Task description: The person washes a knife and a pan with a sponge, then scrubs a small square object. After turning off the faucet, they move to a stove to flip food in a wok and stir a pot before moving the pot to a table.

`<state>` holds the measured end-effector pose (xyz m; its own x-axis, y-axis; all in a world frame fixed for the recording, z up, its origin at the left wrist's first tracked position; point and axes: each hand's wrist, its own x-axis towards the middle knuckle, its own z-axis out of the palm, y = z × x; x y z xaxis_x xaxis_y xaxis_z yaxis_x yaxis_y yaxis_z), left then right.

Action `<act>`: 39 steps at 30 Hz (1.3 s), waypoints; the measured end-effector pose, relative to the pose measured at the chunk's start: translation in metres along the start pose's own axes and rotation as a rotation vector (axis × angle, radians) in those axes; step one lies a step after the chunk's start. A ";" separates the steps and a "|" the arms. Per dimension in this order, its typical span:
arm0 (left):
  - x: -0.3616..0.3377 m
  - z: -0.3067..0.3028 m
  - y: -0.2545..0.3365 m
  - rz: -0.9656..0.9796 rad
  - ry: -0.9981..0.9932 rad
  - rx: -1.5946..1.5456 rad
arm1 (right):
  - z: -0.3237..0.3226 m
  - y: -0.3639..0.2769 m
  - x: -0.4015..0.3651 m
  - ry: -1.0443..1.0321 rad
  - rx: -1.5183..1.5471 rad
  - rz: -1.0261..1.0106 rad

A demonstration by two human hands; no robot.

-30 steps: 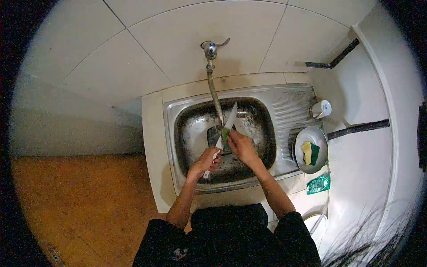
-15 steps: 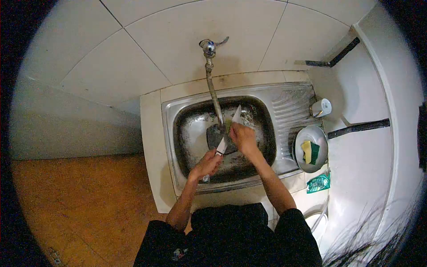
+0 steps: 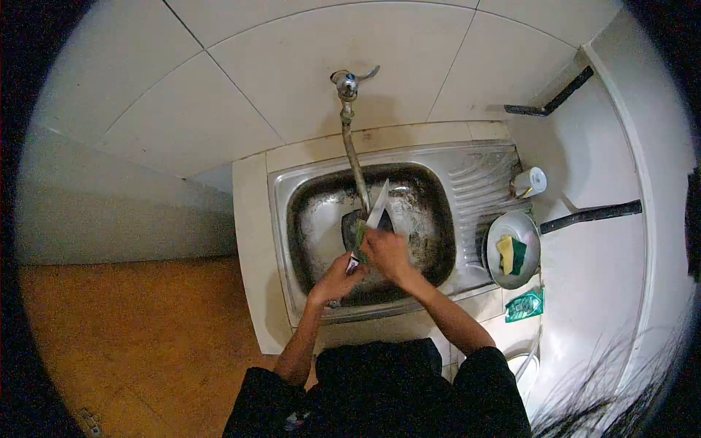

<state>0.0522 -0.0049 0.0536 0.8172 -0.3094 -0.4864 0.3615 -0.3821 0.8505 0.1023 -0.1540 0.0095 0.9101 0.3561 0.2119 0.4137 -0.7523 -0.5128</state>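
My left hand (image 3: pixel 339 280) is closed around the handle of a kitchen knife (image 3: pixel 379 206), whose pale blade points up and away over the sink (image 3: pixel 426 270). Wrapped over the blade near the handle is my right hand (image 3: pixel 387 253), fingers closed on a thin green scouring pad (image 3: pixel 361 231). Most of the pad is hidden by the fingers. Beneath the knife, a dark grey flat piece (image 3: pixel 350 228) lies in the basin; I cannot make out what it is. The tap's spout (image 3: pixel 353 157) hangs just beyond the blade.
On the ribbed drainboard (image 3: pixel 478 175) at right stand a white cup (image 3: pixel 531 182) and a metal bowl (image 3: pixel 496 274) holding a yellow-and-green sponge (image 3: pixel 512 254). A green packet (image 3: pixel 524 305) lies on the counter nearer me. Black brackets (image 3: pixel 591 215) stick out from the right wall.
My right hand has slid down along the blade toward the handle, leaving more of the blade bare. The left hand keeps its hold on the knife.
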 end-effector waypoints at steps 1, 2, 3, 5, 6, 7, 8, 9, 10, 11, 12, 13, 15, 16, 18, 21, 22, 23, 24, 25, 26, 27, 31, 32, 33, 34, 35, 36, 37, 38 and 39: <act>-0.003 0.002 0.002 -0.042 0.010 -0.006 | -0.001 0.005 0.003 -0.006 0.004 0.008; -0.006 0.004 0.002 -0.083 0.019 -0.007 | -0.004 0.018 0.016 0.019 0.018 0.073; -0.004 0.006 -0.006 -0.086 0.015 0.000 | -0.008 0.031 0.032 0.049 0.029 0.134; 0.005 0.015 -0.035 0.005 0.070 0.068 | -0.009 0.030 0.039 0.052 0.002 0.227; 0.010 0.015 -0.046 0.017 0.074 0.073 | -0.006 0.020 0.030 0.064 -0.001 0.221; 0.015 0.014 -0.057 0.064 0.046 0.026 | -0.003 0.006 0.016 -0.005 0.011 0.180; 0.013 0.014 -0.064 0.101 0.015 -0.024 | 0.001 -0.003 0.003 -0.082 0.027 0.142; 0.009 0.015 -0.063 -0.045 0.006 -0.098 | 0.009 -0.003 -0.003 -0.132 0.047 0.145; 0.005 0.016 -0.051 -0.050 0.004 -0.098 | 0.006 0.002 0.003 -0.135 0.050 0.149; 0.000 0.017 -0.039 0.008 0.041 -0.036 | 0.001 0.012 0.013 -0.083 0.042 0.173; -0.006 0.017 -0.027 0.071 0.078 0.027 | -0.004 0.023 0.025 -0.027 0.031 0.196; -0.008 0.016 -0.020 0.072 0.075 0.029 | 0.000 0.035 0.040 0.121 0.008 0.249; -0.008 0.010 -0.010 -0.120 -0.021 -0.022 | -0.002 0.033 0.037 0.054 0.007 0.225; -0.006 0.009 -0.013 -0.112 -0.017 -0.025 | -0.005 0.028 0.034 -0.022 0.004 0.196; -0.002 0.010 -0.034 -0.087 0.001 -0.003 | 0.007 0.008 0.015 0.054 0.022 0.187; 0.001 0.016 -0.059 0.132 0.043 -0.038 | 0.020 0.018 0.011 0.060 0.063 0.137; -0.005 0.018 -0.055 0.124 0.038 -0.038 | 0.016 0.029 0.021 0.054 0.067 0.144; -0.006 0.018 -0.043 0.106 0.043 -0.025 | 0.008 0.041 0.041 0.066 0.025 0.226; -0.007 0.017 -0.036 0.092 0.049 -0.012 | 0.002 0.047 0.052 0.080 -0.017 0.305; -0.005 0.015 -0.033 0.103 0.051 -0.008 | -0.007 0.037 0.055 0.102 0.028 0.342; -0.004 0.015 -0.032 0.053 0.056 -0.030 | 0.000 0.031 0.048 0.110 0.024 0.335; -0.004 0.016 -0.032 0.001 0.060 -0.055 | 0.013 0.026 0.034 0.095 0.014 0.300; -0.003 0.008 -0.038 -0.004 0.061 0.001 | 0.013 -0.011 -0.001 0.016 0.153 0.184; -0.001 0.009 -0.043 0.088 0.072 -0.005 | 0.015 -0.005 0.003 0.015 0.153 0.186; -0.003 0.010 -0.046 0.175 0.081 -0.011 | 0.018 0.009 0.012 0.025 0.087 0.244; -0.005 0.012 -0.043 0.174 0.077 -0.011 | 0.017 0.024 0.024 0.038 0.020 0.299; -0.006 0.013 -0.035 0.096 0.066 0.023 | 0.010 0.039 0.041 0.039 -0.003 0.314; -0.009 0.012 -0.027 0.016 0.055 0.058 | 0.007 0.038 0.040 0.040 -0.004 0.314; -0.011 0.009 -0.020 0.021 0.058 0.062 | 0.005 0.035 0.041 0.054 -0.011 0.289; -0.012 0.006 -0.013 -0.018 0.059 0.045 | 0.002 0.033 0.041 0.067 -0.020 0.260; -0.013 0.006 -0.010 -0.061 0.058 0.020 | 0.008 0.023 0.024 0.096 0.017 0.200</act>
<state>0.0354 -0.0026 0.0503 0.8189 -0.2340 -0.5241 0.4026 -0.4165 0.8151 0.1333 -0.1586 -0.0045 0.9723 0.1459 0.1828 0.2254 -0.7930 -0.5660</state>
